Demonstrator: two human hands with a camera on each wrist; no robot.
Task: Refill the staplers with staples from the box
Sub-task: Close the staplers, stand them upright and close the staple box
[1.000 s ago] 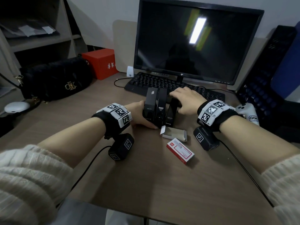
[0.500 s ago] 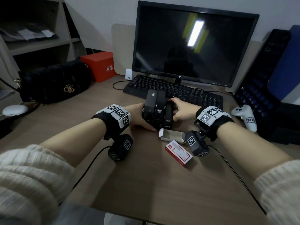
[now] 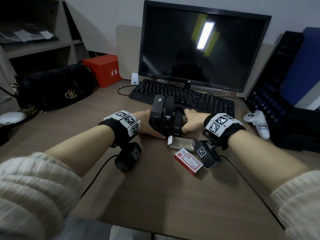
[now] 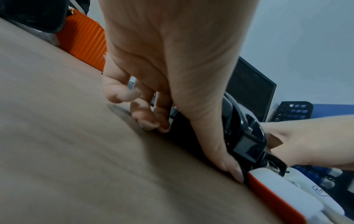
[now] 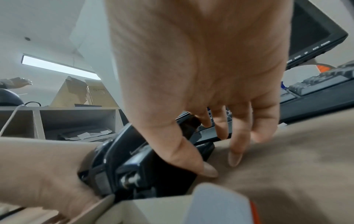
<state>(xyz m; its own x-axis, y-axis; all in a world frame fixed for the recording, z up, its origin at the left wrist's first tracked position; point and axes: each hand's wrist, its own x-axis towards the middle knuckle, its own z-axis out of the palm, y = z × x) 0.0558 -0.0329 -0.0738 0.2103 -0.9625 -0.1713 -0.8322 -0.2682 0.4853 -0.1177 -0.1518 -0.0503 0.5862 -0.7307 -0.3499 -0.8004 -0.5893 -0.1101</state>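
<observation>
Three black staplers stand side by side before the keyboard: a tall left stapler [image 3: 156, 113], a middle stapler [image 3: 168, 115] and a shorter right stapler [image 3: 178, 122]. My left hand [image 3: 147, 123] grips the left stapler's outer side, thumb along its near base [image 4: 220, 151], fingers curled at the desk. My right hand [image 3: 191, 120] holds the right stapler [image 5: 153, 166] between thumb and index finger; its other fingertips touch the desk. The open white staple tray [image 3: 180, 142] lies just in front of the staplers. Its red-and-white sleeve [image 3: 188, 161] lies nearer me.
A black keyboard [image 3: 199, 99] and a dark monitor [image 3: 199, 49] stand behind the staplers. A black handbag [image 3: 55, 87] and a red box [image 3: 103, 71] sit at the left. A white controller [image 3: 258, 122] and black crates [image 3: 270, 87] are at the right.
My right hand has come off the top of the right stapler, dropped to its right side and taken hold of it. The left hand and the staplers have barely moved.
</observation>
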